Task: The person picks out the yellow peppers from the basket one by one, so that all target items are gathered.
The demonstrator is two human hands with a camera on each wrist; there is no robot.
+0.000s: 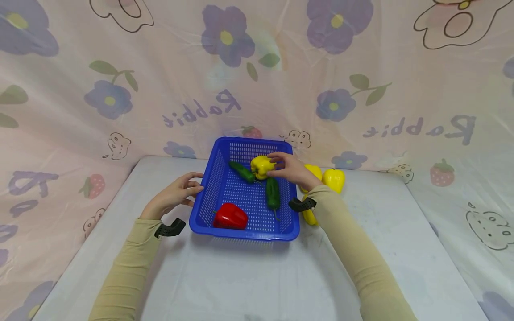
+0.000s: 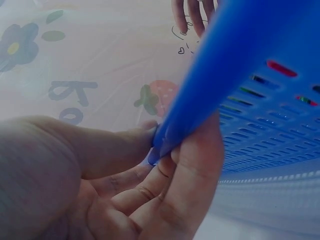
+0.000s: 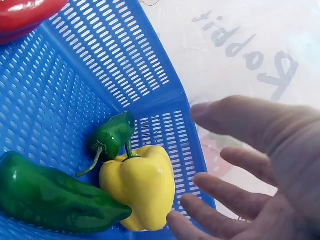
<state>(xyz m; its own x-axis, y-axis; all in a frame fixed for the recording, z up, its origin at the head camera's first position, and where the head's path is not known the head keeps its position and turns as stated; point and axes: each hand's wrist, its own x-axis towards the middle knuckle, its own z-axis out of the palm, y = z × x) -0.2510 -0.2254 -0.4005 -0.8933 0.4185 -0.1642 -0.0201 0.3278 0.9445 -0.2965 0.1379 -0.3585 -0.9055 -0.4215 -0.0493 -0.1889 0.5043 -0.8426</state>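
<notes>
My left hand [image 1: 174, 195] pinches the left rim of a blue plastic basket [image 1: 257, 235]; the left wrist view shows thumb and fingers on either side of the rim [image 2: 195, 105]. Over the basket's right side is my right hand [image 1: 296, 171], fingers spread and loosely bent, holding nothing. Close to its fingertips a yellow bell pepper [image 3: 140, 187] lies inside the basket. Two long green peppers, one at the back [image 1: 242, 171] and one at the right [image 1: 272, 195], lie near it. A red bell pepper [image 1: 230, 217] rests at the front left inside.
Several yellow bell peppers [image 1: 333, 180] lie on the white tabletop [image 1: 381, 249] right of the basket, partly hidden by the right forearm and basket. A patterned cloth [image 1: 281, 102] with flowers and lettering hangs behind the table.
</notes>
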